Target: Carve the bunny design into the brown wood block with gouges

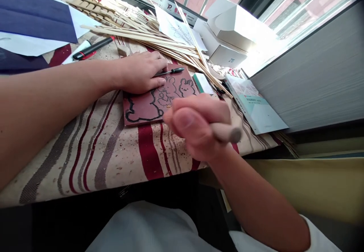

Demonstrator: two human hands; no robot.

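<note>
My left hand (140, 72) lies flat on the far left part of a dark red carving block (139, 109), pressing on it and holding nothing. Black outlines of rabbit figures (176, 87) are drawn on the block. A black pen (170, 71) lies on the block just beyond my left fingertips. My right hand (196, 128) is blurred and closed around a wooden tool handle (226, 132) just off the block's near right corner. The tool's tip is hidden by my fingers.
A striped cloth (85, 157) covers the table. Long thin wooden strips (153, 39) lie in a pile behind the block. White cardboard boxes (227, 32), a green-and-white book (253, 104), a black marker (92, 48) and dark blue paper (34, 14) surround the work. A window (298, 13) is at the far right.
</note>
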